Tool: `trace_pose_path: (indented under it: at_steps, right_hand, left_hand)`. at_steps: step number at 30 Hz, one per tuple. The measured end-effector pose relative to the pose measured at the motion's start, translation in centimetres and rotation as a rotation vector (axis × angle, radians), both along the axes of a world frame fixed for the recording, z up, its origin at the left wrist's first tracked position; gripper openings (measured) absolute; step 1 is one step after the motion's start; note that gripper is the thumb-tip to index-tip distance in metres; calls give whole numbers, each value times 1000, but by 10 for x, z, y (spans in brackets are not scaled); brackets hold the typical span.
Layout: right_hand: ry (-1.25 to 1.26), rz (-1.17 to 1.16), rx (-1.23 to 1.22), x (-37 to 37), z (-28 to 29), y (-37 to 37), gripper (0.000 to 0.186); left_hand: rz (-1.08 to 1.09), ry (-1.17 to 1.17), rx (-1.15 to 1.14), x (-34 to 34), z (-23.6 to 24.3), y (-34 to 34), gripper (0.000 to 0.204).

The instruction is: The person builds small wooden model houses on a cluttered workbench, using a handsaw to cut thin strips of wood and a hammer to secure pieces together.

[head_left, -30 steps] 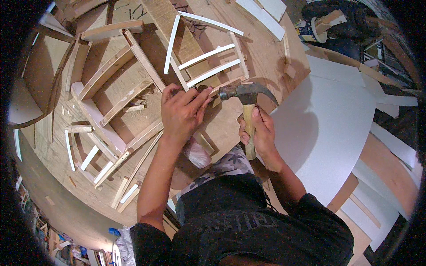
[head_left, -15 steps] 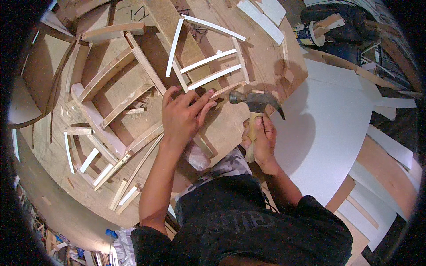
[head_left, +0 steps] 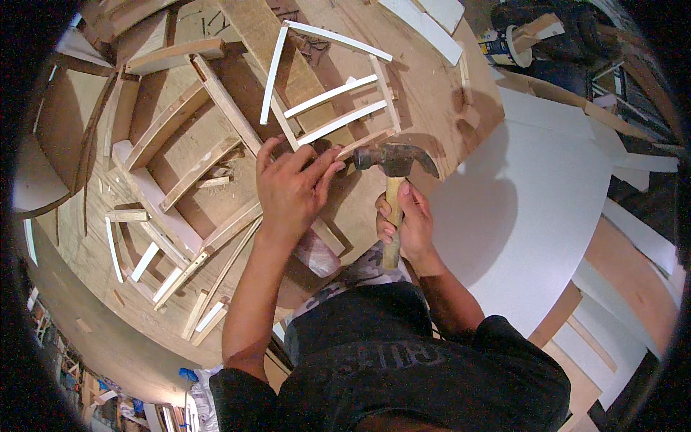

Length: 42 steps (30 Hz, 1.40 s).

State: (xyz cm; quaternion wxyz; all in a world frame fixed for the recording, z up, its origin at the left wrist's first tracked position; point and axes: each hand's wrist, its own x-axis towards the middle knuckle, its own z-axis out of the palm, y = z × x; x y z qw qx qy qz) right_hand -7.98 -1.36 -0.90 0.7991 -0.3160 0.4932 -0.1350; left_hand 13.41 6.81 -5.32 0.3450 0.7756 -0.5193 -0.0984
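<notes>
My right hand [head_left: 410,216] is closed round the pale wooden handle of a claw hammer [head_left: 396,160]. The dark metal head is level, with its striking face close to my left fingertips and its claw pointing right. My left hand [head_left: 291,191] has bent fingers, with thumb and forefinger drawn together at the near end of a thin wooden strip [head_left: 371,142]. Whatever lies between those fingertips is too small or hidden to make out. Just beyond is a small frame [head_left: 342,122] of wooden strips with white edges, lying on the plywood worktop [head_left: 439,101].
A larger curved wooden frame [head_left: 137,169] lies left of my left hand. Several white-edged strips [head_left: 147,261] lie nearer on that side. A big white curved panel [head_left: 547,194] spreads out at right, and a tub with wood offcuts [head_left: 520,47] stands at the far right.
The hammer and my right hand have moved left, bringing the hammer head closer to my left fingertips. My left hand stays in much the same place while the whole view shifts slightly.
</notes>
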Motion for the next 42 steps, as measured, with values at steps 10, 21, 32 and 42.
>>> trace_pose_path:
  at_steps: [10, 21, 32, 42]
  right_hand:
    - [96, 59, 147, 28, 7, 10, 34]
    - [237, -56, -372, 17, 33, -25, 34]
    - [325, -128, -742, -12, -26, -30, 24]
    - [307, 65, -276, 0, 35, -56, 22]
  left_hand:
    - [-47, 7, -47, 7, -9, 5, 20]
    - [26, 27, 7, -1, -5, 2, 28]
    - [221, -4, -47, -26, 10, -2, 32]
    - [296, -9, -84, -27, -2, 11, 26]
